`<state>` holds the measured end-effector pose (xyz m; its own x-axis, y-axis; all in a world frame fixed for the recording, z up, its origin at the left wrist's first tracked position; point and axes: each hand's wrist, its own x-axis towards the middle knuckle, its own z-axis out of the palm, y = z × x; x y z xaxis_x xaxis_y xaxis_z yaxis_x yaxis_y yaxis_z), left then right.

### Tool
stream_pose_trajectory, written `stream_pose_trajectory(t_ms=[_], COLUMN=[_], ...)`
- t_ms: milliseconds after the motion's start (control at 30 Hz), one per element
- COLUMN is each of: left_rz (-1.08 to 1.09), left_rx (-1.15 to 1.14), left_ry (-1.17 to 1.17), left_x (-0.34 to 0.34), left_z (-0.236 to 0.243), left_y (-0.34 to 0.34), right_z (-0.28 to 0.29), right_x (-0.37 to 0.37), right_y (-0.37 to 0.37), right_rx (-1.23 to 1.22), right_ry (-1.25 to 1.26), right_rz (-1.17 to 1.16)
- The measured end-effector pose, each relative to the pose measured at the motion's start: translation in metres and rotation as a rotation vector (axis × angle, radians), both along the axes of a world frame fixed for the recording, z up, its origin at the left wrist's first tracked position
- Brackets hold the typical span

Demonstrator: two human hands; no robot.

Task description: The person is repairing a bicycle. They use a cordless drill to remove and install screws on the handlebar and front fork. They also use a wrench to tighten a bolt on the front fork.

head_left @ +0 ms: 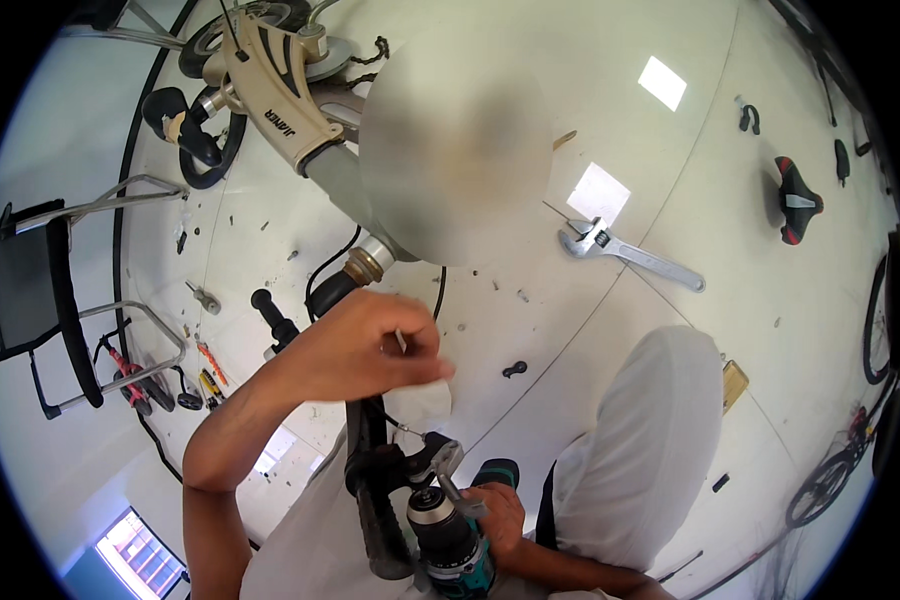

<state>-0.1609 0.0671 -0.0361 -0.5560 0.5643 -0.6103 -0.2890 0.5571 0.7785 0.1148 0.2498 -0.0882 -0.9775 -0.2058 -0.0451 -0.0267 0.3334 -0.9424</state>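
Note:
Above the black handlebar (364, 438) hovers my left hand (375, 345), its fingers curled toward the thumb. A small pale gap or item shows between them; I cannot tell which. My right hand (497, 515) is wrapped round a teal and black cordless drill (460, 565) with its metal chuck (430, 506) beside the handlebar grip (385, 545). A silver brake lever (455, 478) crosses close to that hand. The handlebar belongs to a small tan bike frame (275, 95) stretching away to the upper left.
An adjustable wrench (635, 258) lies on the pale floor, with a bike saddle (796, 200) farther right. A black chair (30, 280) stands at left. Small loose parts and screwdrivers (211, 385) are scattered around. A round blurred patch (455, 150) hides part of the scene.

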Motion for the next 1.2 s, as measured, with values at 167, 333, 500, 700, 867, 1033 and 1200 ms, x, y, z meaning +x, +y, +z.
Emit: stream_pose_trajectory(t_ms=[167,333,500,700,867,1033,1200], left_rz=[-0.367,-0.920,-1.000,-0.778,-0.935,-0.928,-0.718], left_rx=[-0.084,-0.450,-1.109,-1.232,-0.979,-0.855,-0.631], left_ry=[0.551,0.812,0.349,0.440,0.621,0.687,0.774], left_x=[-0.023,-0.041,-0.063,-0.048,-0.044,-0.044,-0.033], left_z=[-0.060,-0.137,-0.212,-0.265,-0.248,-0.230,-0.253], left_y=[0.045,0.071,0.084,0.054,0.062,0.079,0.084], right_z=[0.003,0.004,0.005,0.011,0.008,0.004,0.005], right_x=[-0.007,-0.013,-0.017,-0.021,-0.020,-0.018,-0.020], right_y=[0.000,-0.003,-0.009,-0.005,0.002,0.001,0.002], right_rx=[0.068,0.025,-0.048,-0.081,-0.084,-0.050,-0.061], right_ry=[-0.029,0.052,0.089,0.068,0.060,0.077,0.062], right_rz=[-0.023,-0.037,-0.068,-0.118,-0.097,-0.103,-0.074])
